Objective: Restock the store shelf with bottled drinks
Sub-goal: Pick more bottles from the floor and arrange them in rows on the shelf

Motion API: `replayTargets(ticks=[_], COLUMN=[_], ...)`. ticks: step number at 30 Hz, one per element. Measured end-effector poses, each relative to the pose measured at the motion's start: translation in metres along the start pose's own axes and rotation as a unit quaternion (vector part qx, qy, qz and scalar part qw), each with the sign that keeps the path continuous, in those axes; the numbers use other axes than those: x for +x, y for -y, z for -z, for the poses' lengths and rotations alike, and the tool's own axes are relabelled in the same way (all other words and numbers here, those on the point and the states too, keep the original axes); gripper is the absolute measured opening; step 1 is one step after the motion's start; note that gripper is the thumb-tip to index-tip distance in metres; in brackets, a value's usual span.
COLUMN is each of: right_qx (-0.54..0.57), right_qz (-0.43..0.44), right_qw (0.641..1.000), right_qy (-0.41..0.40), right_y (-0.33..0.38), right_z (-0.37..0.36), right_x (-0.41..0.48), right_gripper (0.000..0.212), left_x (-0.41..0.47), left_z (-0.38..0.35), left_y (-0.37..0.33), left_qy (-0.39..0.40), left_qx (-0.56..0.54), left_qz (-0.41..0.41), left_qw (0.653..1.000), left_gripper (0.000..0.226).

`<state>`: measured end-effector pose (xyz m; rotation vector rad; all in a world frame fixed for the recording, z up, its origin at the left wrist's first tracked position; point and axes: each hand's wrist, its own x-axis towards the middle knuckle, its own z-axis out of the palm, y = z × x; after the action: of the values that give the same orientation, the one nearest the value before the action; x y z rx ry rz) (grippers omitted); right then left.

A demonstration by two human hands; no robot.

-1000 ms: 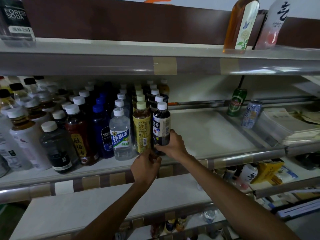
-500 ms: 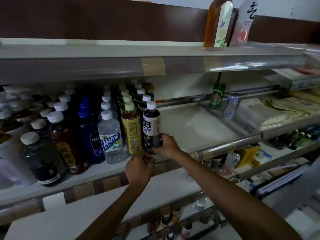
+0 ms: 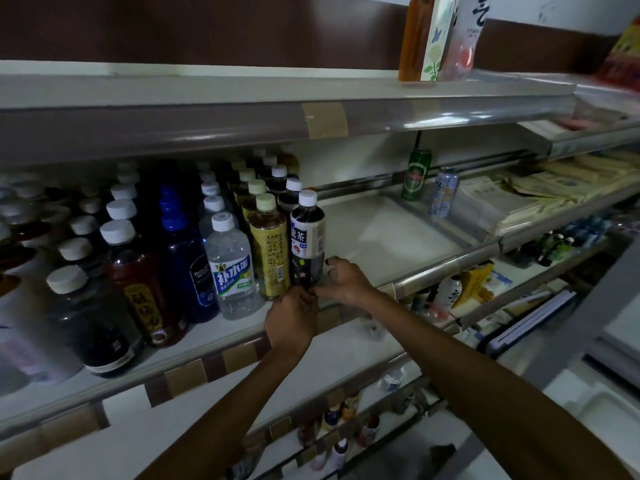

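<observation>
Head view, tea bottle [image 3: 306, 244] upright, cap [image 3: 307, 198] up

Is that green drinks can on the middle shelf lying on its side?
No, the green drinks can stands upright at the back of the shelf, beside a pale blue can.

L hand [image 3: 291, 318], R hand [image 3: 348, 282] grip tea btl [image 3: 307, 237]

The tea bottle [image 3: 307, 237] has its base hidden behind the right hand [image 3: 346, 282] gripping it; fingertips of the left hand [image 3: 291, 320] are tucked out of sight. Two top-shelf bottles [image 3: 415, 39] are cut off by the upper edge. The far-left bottles [image 3: 24, 233] blur and run past the frame; the lower-shelf bottles [image 3: 332, 419] are too small to identify.
</observation>
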<state>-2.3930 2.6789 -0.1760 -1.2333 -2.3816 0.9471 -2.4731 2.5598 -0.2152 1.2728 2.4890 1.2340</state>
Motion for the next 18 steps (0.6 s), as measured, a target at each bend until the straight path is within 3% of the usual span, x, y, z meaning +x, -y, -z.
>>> replayTargets(ticks=[2,5,12,18], right_qx=[0.002,-0.022,-0.043,-0.053], right_qz=[-0.011,-0.027,-0.035,-0.110], right_qw=[0.999,0.996,0.965,0.965], right_qy=[-0.030,-0.081,-0.257,-0.234], right_y=[-0.004,-0.013,-0.042,-0.084], right_z=[0.005,0.013,0.012,0.013], right_x=[-0.009,-0.023,-0.079,-0.148], right_gripper=[0.082,0.069,0.039,0.032], left_x=[0.005,0.010,-0.006,-0.052], left_z=[0.003,0.009,-0.006,-0.028], left_y=[0.001,-0.003,-0.039,-0.067], left_qy=[0.038,0.066,0.022,0.137], left_qx=[0.013,0.032,0.027,-0.051], left_qz=[-0.005,-0.033,-0.266,-0.271], left_qw=[0.999,0.997,0.963,0.951], left_gripper=[0.012,0.012,0.015,0.024])
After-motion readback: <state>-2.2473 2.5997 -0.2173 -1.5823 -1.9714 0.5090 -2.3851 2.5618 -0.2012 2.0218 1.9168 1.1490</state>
